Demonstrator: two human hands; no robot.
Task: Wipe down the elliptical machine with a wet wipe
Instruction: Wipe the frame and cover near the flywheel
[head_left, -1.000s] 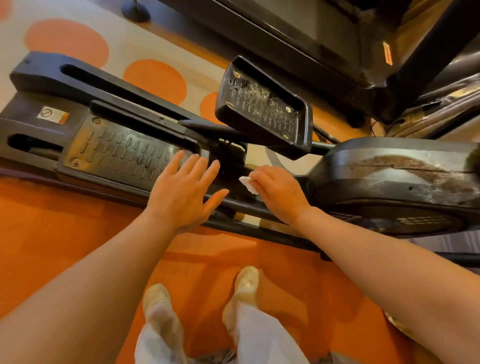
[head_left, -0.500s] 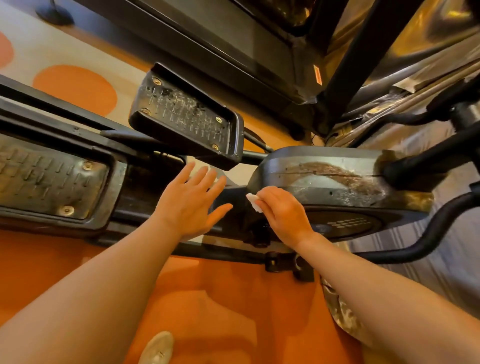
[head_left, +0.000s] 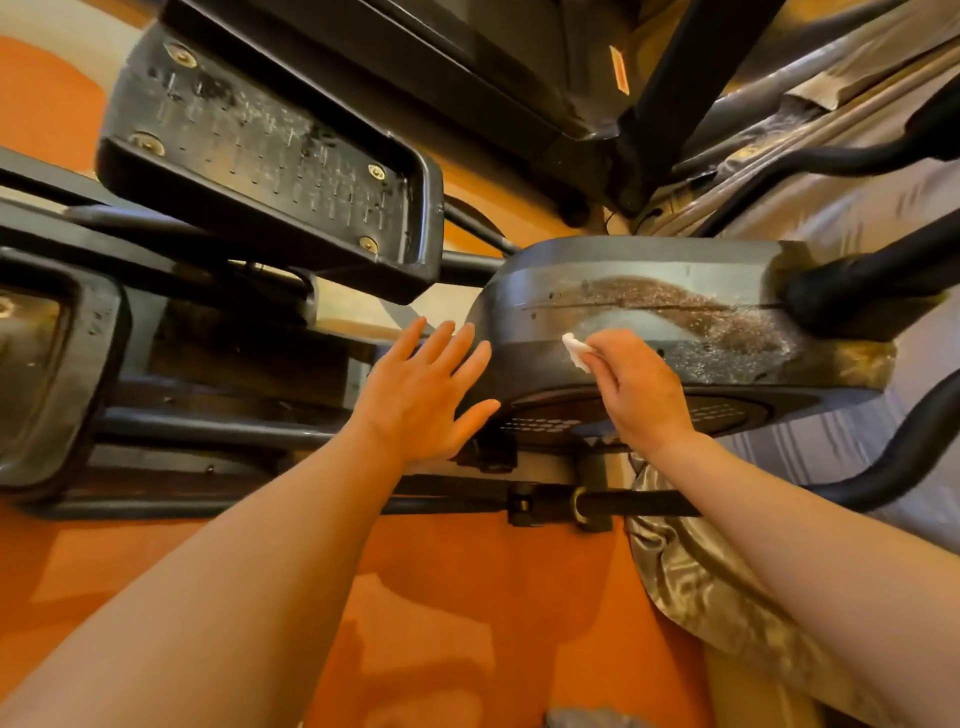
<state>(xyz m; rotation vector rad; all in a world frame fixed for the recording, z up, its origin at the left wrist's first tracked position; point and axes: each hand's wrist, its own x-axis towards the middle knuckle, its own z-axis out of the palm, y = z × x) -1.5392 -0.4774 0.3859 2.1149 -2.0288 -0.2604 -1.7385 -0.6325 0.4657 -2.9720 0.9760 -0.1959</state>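
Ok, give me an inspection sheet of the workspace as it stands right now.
Surface: housing top carries a brown dusty streak; paler patch beside the wipe.
Job's things: white wipe on the housing.
Clutter: crumpled cover on the orange floor.
Grippers: right hand pinches the wipe; left hand open, fingers spread, by the housing edge.
Cables: nothing seen.
Surroundings: dirty pedal raised at left; second machine behind.

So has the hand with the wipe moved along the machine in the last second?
Yes. The right hand carried the wipe from the bars beside the raised pedal onto the dusty flywheel housing.
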